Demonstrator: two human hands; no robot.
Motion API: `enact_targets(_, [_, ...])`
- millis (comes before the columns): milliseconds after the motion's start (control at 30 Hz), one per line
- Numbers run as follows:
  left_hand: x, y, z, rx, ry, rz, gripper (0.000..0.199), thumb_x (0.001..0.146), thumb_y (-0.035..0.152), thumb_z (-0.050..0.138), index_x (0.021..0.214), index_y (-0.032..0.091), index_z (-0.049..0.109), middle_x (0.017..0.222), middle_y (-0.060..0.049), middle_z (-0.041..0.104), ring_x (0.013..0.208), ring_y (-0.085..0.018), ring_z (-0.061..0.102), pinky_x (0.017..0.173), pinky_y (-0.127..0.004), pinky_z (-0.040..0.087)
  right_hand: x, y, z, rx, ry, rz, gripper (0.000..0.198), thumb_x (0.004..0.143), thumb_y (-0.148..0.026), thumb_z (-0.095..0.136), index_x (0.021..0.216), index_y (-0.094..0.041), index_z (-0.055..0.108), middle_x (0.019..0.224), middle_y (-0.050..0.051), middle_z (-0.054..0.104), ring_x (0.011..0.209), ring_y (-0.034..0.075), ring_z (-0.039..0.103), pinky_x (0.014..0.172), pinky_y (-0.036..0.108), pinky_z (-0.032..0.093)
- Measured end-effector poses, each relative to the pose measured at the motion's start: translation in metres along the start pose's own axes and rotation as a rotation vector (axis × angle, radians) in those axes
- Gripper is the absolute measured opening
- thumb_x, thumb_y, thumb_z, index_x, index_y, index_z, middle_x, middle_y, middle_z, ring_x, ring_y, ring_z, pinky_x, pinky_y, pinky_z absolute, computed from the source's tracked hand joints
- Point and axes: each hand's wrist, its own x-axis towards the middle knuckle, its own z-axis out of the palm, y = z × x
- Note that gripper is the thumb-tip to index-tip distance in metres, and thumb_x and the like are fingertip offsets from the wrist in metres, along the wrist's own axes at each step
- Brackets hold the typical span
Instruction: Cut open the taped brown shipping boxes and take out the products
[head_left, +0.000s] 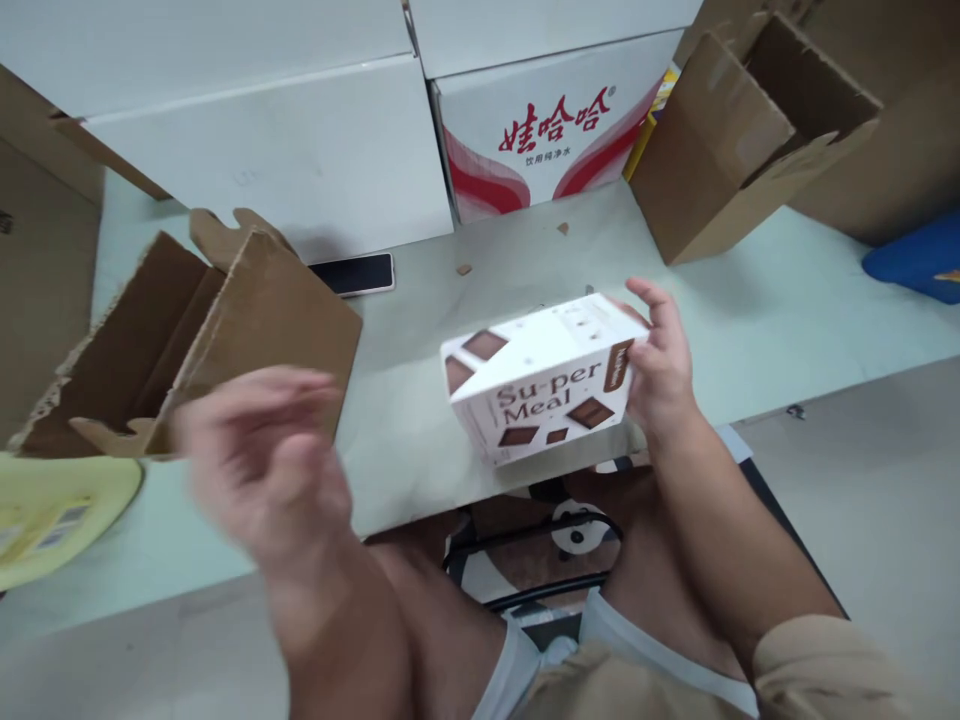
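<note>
A white carton (pixel 544 375) printed "Su-per Meal" with brown chocolate squares is tilted over the table's front part. My right hand (pixel 660 360) grips its right end, the thumb on the front face and the fingers behind. My left hand (pixel 266 460) hangs in the air to the left, blurred by motion, its fingers partly curled and smeared, away from the carton. Just behind it stands an open brown cardboard box (pixel 289 325) with torn flaps.
Another open cardboard box (pixel 712 150) stands at the back right. White boxes (pixel 262 160) line the table's rear, one with red lettering (pixel 559 130). A phone (pixel 360 274) lies before them. A pale yellow container (pixel 67 515) is at left, a blue object (pixel 915 262) at right.
</note>
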Motion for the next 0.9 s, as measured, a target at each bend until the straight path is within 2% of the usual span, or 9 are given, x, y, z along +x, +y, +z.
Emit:
enact_targets(33, [0.001, -0.003, 0.009, 0.001, -0.119, -0.075, 0.049, 0.075, 0.065, 0.075, 0.115, 0.038, 0.067, 0.115, -0.003, 0.067, 0.108, -0.026, 0.066, 0.081, -0.039, 0.059, -0.002, -0.004, 0.003, -0.018, -0.081, -0.004, 0.097, 0.065, -0.081, 0.074, 0.141, -0.033, 0.038, 0.130, 0.013, 0.068, 0.115, 0.033, 0.070, 0.089, 0.050, 0.060])
enact_targets(167, [0.007, -0.002, 0.031, 0.108, -0.816, -0.492, 0.080, 0.071, 0.066, 0.079, 0.137, 0.026, 0.059, 0.126, -0.010, 0.070, 0.108, -0.031, 0.068, 0.088, -0.042, 0.059, -0.008, -0.018, 0.015, -0.050, -0.319, -0.025, 0.087, 0.074, -0.074, 0.075, 0.141, -0.033, 0.038, 0.136, 0.012, 0.068, 0.125, 0.031, 0.066, 0.100, 0.052, 0.056])
enact_targets(233, [0.009, 0.004, 0.032, 0.133, -0.942, -0.575, 0.084, 0.073, 0.066, 0.077, 0.142, 0.023, 0.054, 0.123, -0.011, 0.072, 0.104, -0.030, 0.070, 0.085, -0.041, 0.059, -0.009, -0.021, 0.019, -0.062, -0.334, -0.015, 0.082, 0.077, -0.072, 0.075, 0.141, -0.034, 0.039, 0.138, 0.012, 0.067, 0.128, 0.030, 0.065, 0.104, 0.053, 0.054])
enact_targets(367, [0.011, 0.005, 0.026, 0.189, -0.917, -0.575, 0.071, 0.072, 0.057, 0.081, 0.129, 0.022, 0.059, 0.113, -0.008, 0.074, 0.096, -0.026, 0.071, 0.075, -0.036, 0.059, -0.004, -0.024, 0.019, -0.136, -0.288, 0.003, 0.081, 0.077, -0.075, 0.074, 0.139, -0.033, 0.044, 0.139, 0.012, 0.067, 0.132, 0.030, 0.063, 0.111, 0.055, 0.049])
enact_targets(433, [0.011, -0.007, 0.025, 0.167, -0.834, -0.633, 0.061, 0.072, 0.054, 0.082, 0.120, 0.021, 0.064, 0.111, -0.008, 0.075, 0.093, -0.025, 0.072, 0.073, -0.034, 0.059, 0.001, -0.023, 0.016, -0.197, -0.224, -0.018, 0.077, 0.078, -0.078, 0.070, 0.136, -0.032, 0.048, 0.139, 0.011, 0.066, 0.134, 0.030, 0.060, 0.115, 0.055, 0.047])
enact_targets(567, [0.009, -0.044, 0.030, -0.143, -0.437, -0.784, 0.061, 0.067, 0.058, 0.082, 0.110, 0.017, 0.067, 0.110, -0.011, 0.077, 0.092, -0.027, 0.075, 0.068, -0.031, 0.060, 0.006, -0.007, 0.016, -0.265, -0.025, 0.052, 0.061, 0.087, -0.075, 0.058, 0.126, -0.029, 0.053, 0.135, 0.011, 0.064, 0.130, 0.028, 0.061, 0.110, 0.051, 0.050])
enact_targets(633, [0.004, -0.060, 0.037, -0.282, -0.283, -0.788, 0.062, 0.066, 0.057, 0.081, 0.110, 0.016, 0.066, 0.108, -0.012, 0.078, 0.093, -0.028, 0.076, 0.071, -0.033, 0.061, 0.002, 0.007, 0.022, -0.269, -0.053, 0.169, 0.059, 0.087, -0.072, 0.059, 0.126, -0.029, 0.053, 0.133, 0.011, 0.063, 0.121, 0.027, 0.065, 0.104, 0.052, 0.054])
enact_targets(767, [-0.010, -0.075, 0.052, -0.417, -0.255, -0.715, 0.063, 0.066, 0.049, 0.079, 0.118, 0.016, 0.063, 0.115, -0.014, 0.077, 0.106, -0.032, 0.075, 0.088, -0.041, 0.062, -0.013, 0.031, 0.042, -0.137, -0.268, 0.303, 0.069, 0.081, -0.068, 0.068, 0.134, -0.031, 0.045, 0.132, 0.010, 0.065, 0.113, 0.026, 0.067, 0.103, 0.054, 0.055])
enact_targets(900, [-0.005, -0.068, 0.065, -0.305, -0.239, -0.578, 0.050, 0.070, 0.038, 0.066, 0.115, 0.017, 0.063, 0.117, -0.010, 0.076, 0.118, -0.033, 0.069, 0.103, -0.047, 0.055, -0.005, 0.040, 0.058, -0.054, -0.212, 0.279, 0.075, 0.069, -0.060, 0.077, 0.128, -0.028, 0.042, 0.125, 0.009, 0.068, 0.114, 0.026, 0.067, 0.108, 0.054, 0.052])
